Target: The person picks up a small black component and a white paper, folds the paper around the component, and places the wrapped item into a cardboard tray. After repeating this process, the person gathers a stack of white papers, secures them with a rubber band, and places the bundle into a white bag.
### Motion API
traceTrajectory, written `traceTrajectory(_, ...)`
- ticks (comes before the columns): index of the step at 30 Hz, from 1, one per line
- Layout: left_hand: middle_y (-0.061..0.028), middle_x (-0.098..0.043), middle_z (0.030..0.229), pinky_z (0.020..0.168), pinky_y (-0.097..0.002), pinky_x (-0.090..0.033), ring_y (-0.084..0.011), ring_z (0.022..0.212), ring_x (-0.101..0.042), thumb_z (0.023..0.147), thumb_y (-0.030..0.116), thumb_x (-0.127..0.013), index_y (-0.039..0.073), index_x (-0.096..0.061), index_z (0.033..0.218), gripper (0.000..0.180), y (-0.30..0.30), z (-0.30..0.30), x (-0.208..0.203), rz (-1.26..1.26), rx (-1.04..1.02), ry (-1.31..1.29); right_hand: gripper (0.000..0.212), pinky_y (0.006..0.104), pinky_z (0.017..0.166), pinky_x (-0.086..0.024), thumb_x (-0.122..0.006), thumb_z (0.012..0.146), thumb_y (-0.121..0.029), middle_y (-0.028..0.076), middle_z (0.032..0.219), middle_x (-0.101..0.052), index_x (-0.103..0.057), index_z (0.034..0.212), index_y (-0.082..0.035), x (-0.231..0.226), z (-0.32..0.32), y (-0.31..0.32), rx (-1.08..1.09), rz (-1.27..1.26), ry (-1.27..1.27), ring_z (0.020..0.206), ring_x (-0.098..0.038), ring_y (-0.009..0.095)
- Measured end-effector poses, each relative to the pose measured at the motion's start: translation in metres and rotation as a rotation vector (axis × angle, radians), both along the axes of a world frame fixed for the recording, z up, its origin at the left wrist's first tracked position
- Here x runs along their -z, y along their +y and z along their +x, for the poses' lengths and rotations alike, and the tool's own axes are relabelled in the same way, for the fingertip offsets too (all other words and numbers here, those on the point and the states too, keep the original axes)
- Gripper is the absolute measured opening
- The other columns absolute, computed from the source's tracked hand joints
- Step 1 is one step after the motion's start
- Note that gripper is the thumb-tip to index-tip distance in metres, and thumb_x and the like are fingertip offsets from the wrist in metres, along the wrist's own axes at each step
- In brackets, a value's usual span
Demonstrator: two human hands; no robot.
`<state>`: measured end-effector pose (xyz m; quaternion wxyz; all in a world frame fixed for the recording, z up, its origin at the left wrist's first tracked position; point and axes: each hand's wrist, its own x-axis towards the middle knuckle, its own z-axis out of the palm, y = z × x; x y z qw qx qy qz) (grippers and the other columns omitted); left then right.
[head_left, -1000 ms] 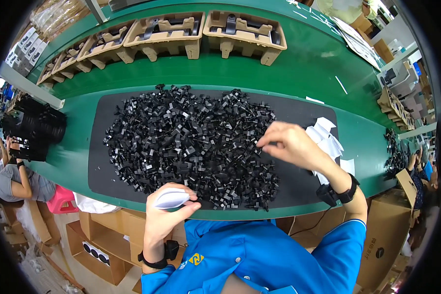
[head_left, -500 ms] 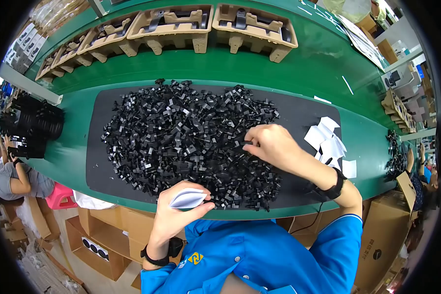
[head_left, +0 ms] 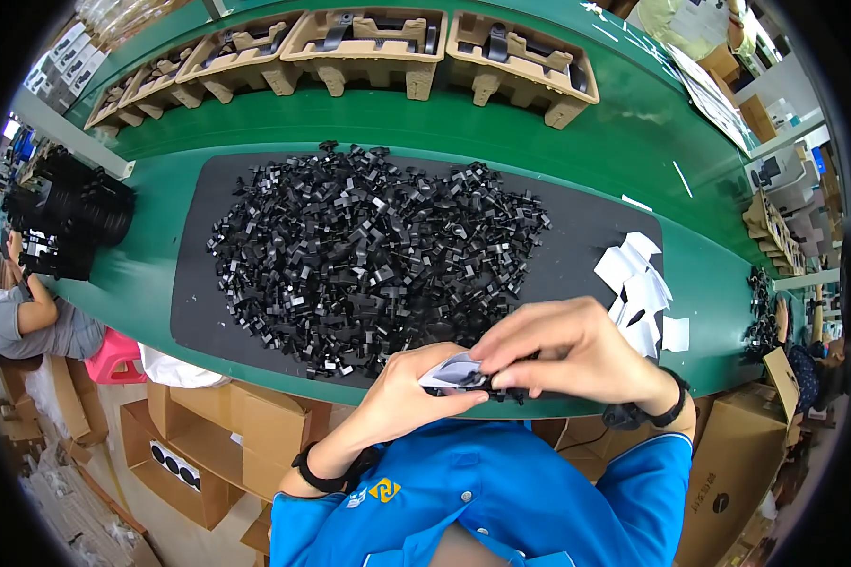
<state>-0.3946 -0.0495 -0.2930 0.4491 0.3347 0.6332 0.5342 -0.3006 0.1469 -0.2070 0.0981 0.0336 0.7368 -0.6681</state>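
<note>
Green bench (head_left: pixel 147 283), fingers (head_left: pixel 518 340) on apparent pouch (head_left: pixel 448 371)

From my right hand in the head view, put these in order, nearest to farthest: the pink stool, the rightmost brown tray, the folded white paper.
Nearest to your right hand first:
1. Folded white paper: at its fingertips, in your left hand.
2. Rightmost brown tray: behind the black parts.
3. Pink stool: far left, beside the table.

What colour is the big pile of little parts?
Black: the pile of little parts shows best in the head view.
</note>
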Motion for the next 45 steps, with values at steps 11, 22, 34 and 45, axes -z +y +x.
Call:
traceTrajectory(11,-0.0066,-0.067,0.088,0.072,-0.0266,-0.050,-0.0125,0.080,-0.063,0.071,0.009,-0.077,0.002,-0.067,0.096,0.028,-0.002,0.001,-0.009,0.101,-0.038,0.160,0.039,0.0282,0.036,-0.038,-0.074,0.069,-0.013,-0.002,0.062,-0.052,-0.068,0.107,-0.011,0.003,0.027,-0.020,-0.122,1.098,0.590,0.057,-0.054,0.014)
traceTrajectory(22,-0.0081,-0.067,0.101,0.085,-0.0305,-0.051,-0.0177,0.099,-0.064,0.063,-0.002,-0.075,0.006,-0.056,0.126,0.066,0.011,-0.001,-0.026,0.188,-0.003,0.149,0.027,0.0368,0.035,-0.042,-0.059,0.077,-0.010,0.005,0.055,-0.053,-0.057,0.102,-0.004,0.009,0.021,-0.026,-0.358,1.157,0.375,0.042,-0.057,0.022)
traceTrajectory(34,-0.0143,-0.067,0.100,0.087,-0.0329,-0.051,-0.0234,0.097,-0.066,0.073,0.000,-0.076,0.001,-0.025,0.145,0.088,-0.004,0.011,0.006,0.644,-0.219,0.096,0.045,0.0246,0.052,-0.047,-0.081,0.066,-0.011,0.007,0.086,-0.066,-0.068,0.109,-0.007,0.019,0.018,-0.013,0.146,0.423,0.557,0.068,-0.061,0.016)
traceTrajectory(45,-0.0211,-0.066,0.100,0.087,-0.0390,-0.054,-0.0285,0.093,-0.067,0.086,-0.003,-0.053,-0.005,-0.011,0.146,0.073,0.012,0.021,-0.012,0.358,-0.347,-0.110,0.033,0.0204,0.043,-0.038,-0.073,0.070,-0.007,0.000,0.080,-0.061,-0.072,0.103,-0.012,0.050,0.032,0.000,0.188,0.774,0.879,0.054,-0.052,0.008)
